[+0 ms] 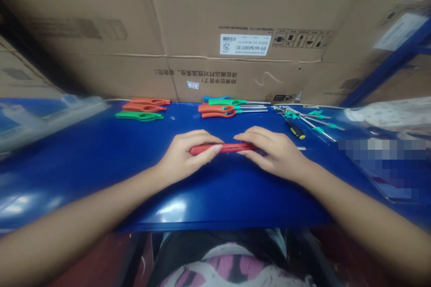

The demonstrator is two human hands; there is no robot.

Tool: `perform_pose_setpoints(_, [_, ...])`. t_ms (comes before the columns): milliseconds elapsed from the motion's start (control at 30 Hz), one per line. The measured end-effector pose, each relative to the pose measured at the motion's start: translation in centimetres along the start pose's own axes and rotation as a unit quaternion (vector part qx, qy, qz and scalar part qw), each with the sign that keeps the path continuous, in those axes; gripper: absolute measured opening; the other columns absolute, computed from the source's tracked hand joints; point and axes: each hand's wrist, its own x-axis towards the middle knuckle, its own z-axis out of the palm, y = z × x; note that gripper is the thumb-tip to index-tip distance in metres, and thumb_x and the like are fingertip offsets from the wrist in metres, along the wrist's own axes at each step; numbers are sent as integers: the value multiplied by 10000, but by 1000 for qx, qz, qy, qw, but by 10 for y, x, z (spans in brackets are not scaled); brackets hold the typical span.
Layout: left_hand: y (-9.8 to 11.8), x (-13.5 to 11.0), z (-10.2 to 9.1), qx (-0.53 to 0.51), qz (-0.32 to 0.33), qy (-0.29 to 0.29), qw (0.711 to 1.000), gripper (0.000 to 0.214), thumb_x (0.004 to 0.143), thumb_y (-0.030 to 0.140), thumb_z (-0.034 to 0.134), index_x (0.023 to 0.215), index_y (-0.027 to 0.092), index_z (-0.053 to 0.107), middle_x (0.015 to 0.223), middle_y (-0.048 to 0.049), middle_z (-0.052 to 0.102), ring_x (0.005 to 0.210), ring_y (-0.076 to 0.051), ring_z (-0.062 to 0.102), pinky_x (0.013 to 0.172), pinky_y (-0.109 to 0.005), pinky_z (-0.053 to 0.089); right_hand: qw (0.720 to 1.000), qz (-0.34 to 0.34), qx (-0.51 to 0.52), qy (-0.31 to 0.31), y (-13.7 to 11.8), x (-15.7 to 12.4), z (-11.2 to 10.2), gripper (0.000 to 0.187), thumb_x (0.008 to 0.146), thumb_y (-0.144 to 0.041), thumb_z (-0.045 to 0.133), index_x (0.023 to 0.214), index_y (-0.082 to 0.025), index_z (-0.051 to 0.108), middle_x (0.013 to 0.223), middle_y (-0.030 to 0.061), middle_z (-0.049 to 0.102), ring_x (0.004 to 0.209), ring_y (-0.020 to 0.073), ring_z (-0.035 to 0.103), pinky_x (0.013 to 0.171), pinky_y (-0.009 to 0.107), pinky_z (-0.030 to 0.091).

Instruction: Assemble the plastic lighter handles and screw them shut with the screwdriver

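Note:
Above the blue table (pixel 215 206) I hold a red long-neck lighter (pixel 230 148) level between both hands. My left hand (pixel 188 150) is closed on its left end, thumb along the near side. With the fingertips of my right hand (pixel 274 150) I pinch its right part. A lengthwise seam shows in the red body, and a pale metal tip (pixel 301 148) sticks out past my right hand. The rest of the right end is hidden behind my fingers.
Orange handle shells (pixel 144 106) and a green shell (pixel 139 116) lie back left. Behind my hands are several lighters with metal tubes (pixel 218 110). Loose metal rods with teal parts (pixel 313 121) and a black-yellow screwdriver (pixel 296 130) lie right. A cardboard box (pixel 188 22) stands behind.

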Motion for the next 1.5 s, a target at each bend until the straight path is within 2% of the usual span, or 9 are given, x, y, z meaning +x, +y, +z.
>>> perform_pose_setpoints(100, [-2, -4, -2, 84, 157, -2, 984, 180, 895, 222, 726, 1053, 142, 761, 933, -76, 763, 812, -150, 712, 761, -225, 566, 998, -41, 17, 32, -6, 1, -1, 181, 975, -253, 611, 1125, -162, 659, 1027, 70, 746, 899, 175, 720, 728, 266, 553])
perform_pose_setpoints(300, [6, -7, 0, 114, 217, 15, 970, 209, 870, 181, 755, 1075, 138, 742, 918, -70, 768, 795, -141, 711, 750, -216, 575, 993, -57, 89, 58, -14, 2, -2, 94, 940, -181, 646, 1025, -146, 666, 940, 65, 754, 861, 166, 708, 759, 270, 548])
perform_pose_setpoints(500, [11, -9, 2, 120, 208, 9, 971, 220, 891, 179, 730, 1109, 153, 734, 890, -59, 766, 759, -139, 706, 700, -226, 563, 991, -29, 123, 51, -14, 1, 2, 68, 950, -187, 624, 982, -151, 672, 871, 52, 743, 778, 151, 689, 695, 264, 534])
perform_pose_setpoints(733, [6, -5, -7, 169, 204, 57, 963, 162, 880, 185, 738, 1039, 153, 750, 902, -62, 776, 764, -144, 710, 722, -232, 563, 999, 15, 21, 33, 1, 2, -8, 238, 916, -264, 675, 1133, -172, 643, 1061, 69, 748, 929, 185, 713, 812, 290, 546])
perform_pose_setpoints(867, [5, -2, -10, 176, 199, 89, 960, 137, 863, 185, 753, 997, 156, 763, 888, -51, 778, 760, -140, 712, 732, -223, 561, 999, 32, -19, 3, 13, 0, -11, 104, 914, -243, 657, 998, -182, 647, 941, 47, 738, 853, 193, 702, 725, 291, 514])
perform_pose_setpoints(1067, [-1, 3, -10, 159, 126, 6, 979, 163, 945, 243, 650, 1045, 157, 746, 975, -79, 767, 862, -167, 706, 811, -258, 545, 999, 21, -49, -3, 19, -2, -3, 73, 926, -266, 647, 924, -193, 654, 863, 27, 751, 731, 181, 688, 640, 285, 451])
perform_pose_setpoints(1233, [-9, 1, -7, 174, 81, -109, 975, 288, 956, 368, 641, 1152, 167, 705, 1018, -82, 739, 884, -182, 687, 793, -267, 522, 997, 5, -49, -61, 14, 1, 0, 125, 959, -294, 617, 917, -184, 658, 855, 31, 751, 777, 189, 678, 822, 345, 449])
perform_pose_setpoints(1367, [-12, 0, -6, 200, 66, -86, 974, 260, 982, 366, 600, 1099, 167, 718, 982, -76, 736, 839, -176, 679, 760, -265, 507, 995, 28, -53, -77, 16, 2, 0, 172, 966, -320, 616, 1071, -189, 654, 1030, 58, 749, 974, 226, 663, 985, 421, 385])
perform_pose_setpoints(1500, [-14, 2, -9, 210, 59, -50, 975, 291, 968, 386, 615, 1103, 153, 724, 1017, -98, 744, 878, -202, 691, 812, -295, 518, 988, 83, -125, -44, 31, 0, -1, 443, 909, -367, 682, 1296, -177, 580, 1255, 128, 680, 1158, 310, 595, 1024, 487, 361])
